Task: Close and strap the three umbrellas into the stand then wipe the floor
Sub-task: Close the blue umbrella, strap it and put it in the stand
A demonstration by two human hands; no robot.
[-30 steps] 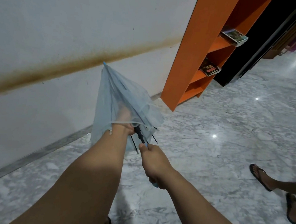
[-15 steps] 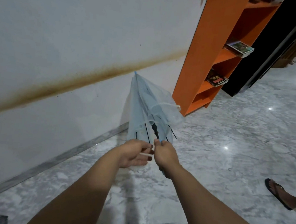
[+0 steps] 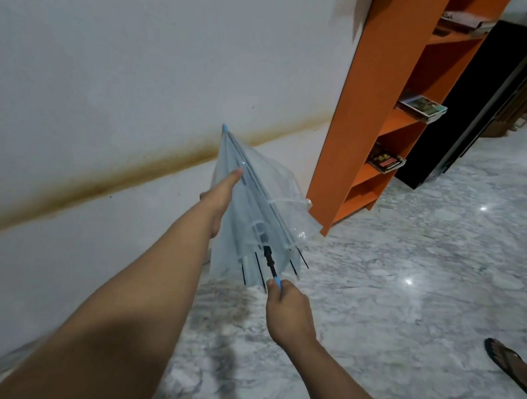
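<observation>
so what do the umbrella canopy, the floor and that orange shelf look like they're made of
Umbrella canopy: thin clear plastic film, faintly blue; the ribs show through it.
Floor: polished marble or marble-look tile; grey veining, sharp light reflections.
Orange shelf: probably laminated board; flat uniform colour, no grain, matte.

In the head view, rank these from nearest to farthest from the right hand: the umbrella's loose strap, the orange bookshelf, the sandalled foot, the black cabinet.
Measured from the right hand, which grips the umbrella handle:
1. Loose strap, just above on the canopy.
2. Orange bookshelf, ahead against the wall, and sandalled foot, far right on the floor: too close to call.
3. Black cabinet, beyond the bookshelf.
</observation>
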